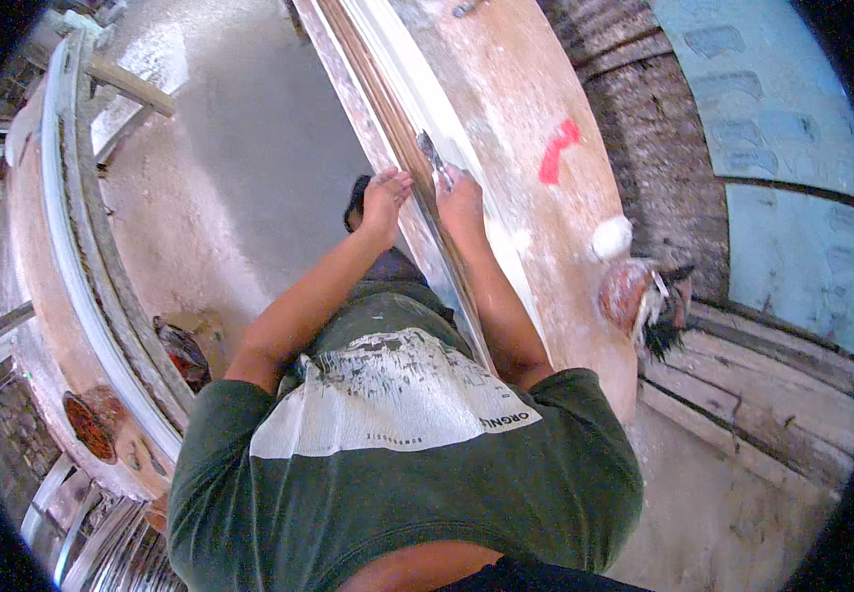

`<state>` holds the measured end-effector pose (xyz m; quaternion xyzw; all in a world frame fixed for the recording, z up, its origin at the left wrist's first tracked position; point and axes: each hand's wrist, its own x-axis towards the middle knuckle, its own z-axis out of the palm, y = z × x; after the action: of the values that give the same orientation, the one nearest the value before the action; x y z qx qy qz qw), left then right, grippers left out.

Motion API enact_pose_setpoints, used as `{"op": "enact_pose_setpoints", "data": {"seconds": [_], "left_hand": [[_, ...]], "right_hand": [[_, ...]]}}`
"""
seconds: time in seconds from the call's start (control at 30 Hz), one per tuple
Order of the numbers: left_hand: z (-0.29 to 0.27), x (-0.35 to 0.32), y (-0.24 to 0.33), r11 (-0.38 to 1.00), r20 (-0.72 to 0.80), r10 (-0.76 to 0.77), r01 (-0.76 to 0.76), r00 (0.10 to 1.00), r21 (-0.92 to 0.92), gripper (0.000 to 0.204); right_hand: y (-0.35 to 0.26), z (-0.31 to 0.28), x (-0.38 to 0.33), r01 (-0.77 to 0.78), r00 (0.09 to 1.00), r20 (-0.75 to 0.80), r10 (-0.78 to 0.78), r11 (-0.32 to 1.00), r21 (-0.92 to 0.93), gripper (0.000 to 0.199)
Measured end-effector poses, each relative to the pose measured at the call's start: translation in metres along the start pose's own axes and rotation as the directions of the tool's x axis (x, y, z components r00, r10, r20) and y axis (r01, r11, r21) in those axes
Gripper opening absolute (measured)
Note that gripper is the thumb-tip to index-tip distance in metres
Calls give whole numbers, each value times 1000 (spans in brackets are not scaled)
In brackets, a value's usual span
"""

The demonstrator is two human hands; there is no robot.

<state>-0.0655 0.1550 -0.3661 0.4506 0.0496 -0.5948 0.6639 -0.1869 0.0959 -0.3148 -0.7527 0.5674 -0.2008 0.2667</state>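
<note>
A long wooden door panel [535, 109] smeared with white filler lies flat in front of me, running away to the top of the view. My right hand [460, 197] is shut on a small putty knife [433, 156] whose blade rests on the panel's white-coated side edge [372, 59]. My left hand [385, 195] presses its fingers against that same edge, just left of the knife. A red mark [557, 150] sits on the panel's top face. A white lump of filler [611, 237] lies on the panel to the right of my right arm.
A round tin with a brush [649, 296] stands at the panel's right edge. Another white-edged wooden panel [62, 247] stands at the left on the dusty grey floor [239, 168]. Wooden planks [772, 395] lie at the right under a blue wall [792, 148]. A round reddish lid [89, 426] lies at the lower left.
</note>
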Motion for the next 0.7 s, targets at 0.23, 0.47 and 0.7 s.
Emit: {"op": "enact_pose_setpoints", "data": {"seconds": [0.23, 0.47, 0.7], "left_hand": [[20, 66, 102, 961, -1, -103, 100, 995, 260, 39], [43, 122, 163, 964, 12, -115, 108, 993, 245, 37], [30, 184, 213, 981, -10, -27, 28, 1000, 194, 47]], "right_hand": [[-77, 115, 205, 169, 986, -4, -169, 984, -58, 23], [-152, 125, 345, 216, 957, -266, -114, 892, 396, 27], [-113, 76, 244, 1, 985, 170, -39, 976, 218, 32]]}}
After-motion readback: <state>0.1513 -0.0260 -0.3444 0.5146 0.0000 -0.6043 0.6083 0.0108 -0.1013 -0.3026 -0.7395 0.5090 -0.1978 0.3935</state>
